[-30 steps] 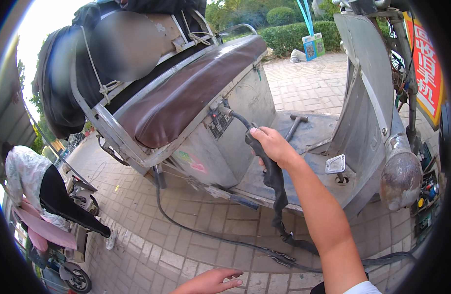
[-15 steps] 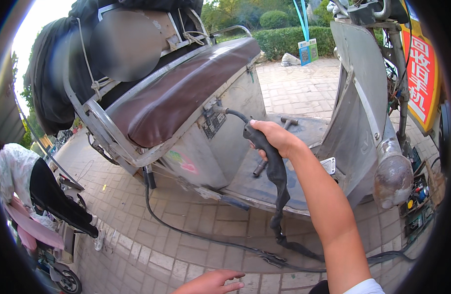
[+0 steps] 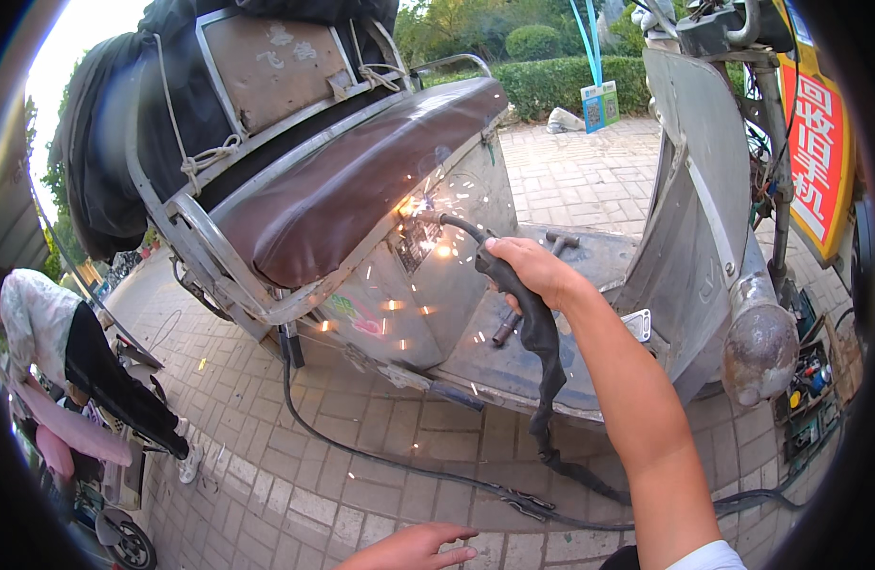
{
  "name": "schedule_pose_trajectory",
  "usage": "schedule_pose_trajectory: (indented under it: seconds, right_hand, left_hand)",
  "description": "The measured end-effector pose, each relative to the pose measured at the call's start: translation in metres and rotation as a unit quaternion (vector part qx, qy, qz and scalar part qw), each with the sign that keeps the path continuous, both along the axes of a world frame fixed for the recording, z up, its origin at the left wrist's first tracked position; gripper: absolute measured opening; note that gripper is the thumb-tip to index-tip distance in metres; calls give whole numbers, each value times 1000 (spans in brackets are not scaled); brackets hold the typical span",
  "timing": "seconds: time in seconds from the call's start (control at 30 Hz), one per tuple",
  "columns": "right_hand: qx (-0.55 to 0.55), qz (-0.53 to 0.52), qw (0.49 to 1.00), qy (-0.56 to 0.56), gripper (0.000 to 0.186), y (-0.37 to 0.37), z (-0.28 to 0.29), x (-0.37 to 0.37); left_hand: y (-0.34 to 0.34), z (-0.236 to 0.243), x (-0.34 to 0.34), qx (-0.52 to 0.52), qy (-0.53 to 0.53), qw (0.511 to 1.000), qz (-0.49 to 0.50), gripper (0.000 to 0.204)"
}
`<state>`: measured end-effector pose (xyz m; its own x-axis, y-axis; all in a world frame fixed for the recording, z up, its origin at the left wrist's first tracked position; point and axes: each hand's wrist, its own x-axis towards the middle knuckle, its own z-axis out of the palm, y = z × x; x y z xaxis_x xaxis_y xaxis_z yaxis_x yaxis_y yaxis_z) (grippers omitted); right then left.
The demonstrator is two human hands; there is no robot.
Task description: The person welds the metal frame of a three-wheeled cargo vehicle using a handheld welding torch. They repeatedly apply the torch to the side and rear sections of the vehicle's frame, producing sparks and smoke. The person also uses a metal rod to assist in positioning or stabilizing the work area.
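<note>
My right hand (image 3: 532,271) is wrapped round the black handle of a welding torch (image 3: 515,293). The torch's bent neck points left at the upper edge of the grey metal seat box (image 3: 447,304), just under the brown padded seat (image 3: 361,180). A bright arc (image 3: 414,205) glows at the nozzle, and sparks spray over the box's side and fall toward the ground. From the handle a black sleeved cable (image 3: 544,418) hangs down to the paving. My left hand (image 3: 414,549) is low at the bottom edge, holding nothing, fingers stretched out to the right.
A T-shaped metal tool (image 3: 559,242) lies on the vehicle's footboard (image 3: 589,256). The front shield (image 3: 689,218) stands to the right. Black cables (image 3: 399,463) cross the brick paving. A toolbox (image 3: 808,380) sits far right. At left, a bent-over person (image 3: 86,351) is beside a scooter.
An arc has lit at the torch's tip and sparks now fly over the seat box. My right hand has barely moved. The person at left has shifted slightly.
</note>
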<state>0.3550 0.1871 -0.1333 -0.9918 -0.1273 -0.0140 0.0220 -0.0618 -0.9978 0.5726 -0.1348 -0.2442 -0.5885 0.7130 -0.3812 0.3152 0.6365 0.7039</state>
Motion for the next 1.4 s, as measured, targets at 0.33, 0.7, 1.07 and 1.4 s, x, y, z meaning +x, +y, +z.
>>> schedule_pose_trajectory:
  seconds: [0.33,0.7,1.07,1.4]
  right_hand:
    - [-23,-9,999,24,34,-3,-10,1]
    - [-119,-1,993,11,34,-10,-35,0]
    - [-110,12,993,38,35,-10,-39,-8]
    - [-49,-13,997,51,35,-12,-27,-2]
  left_hand:
    - [-3,-5,2,3,1,1000,14,46]
    - [-10,-2,6,-15,-16,999,33,47]
    - [-13,-10,9,-38,-22,998,43,48]
    - [-16,-12,14,-68,-15,996,53,45]
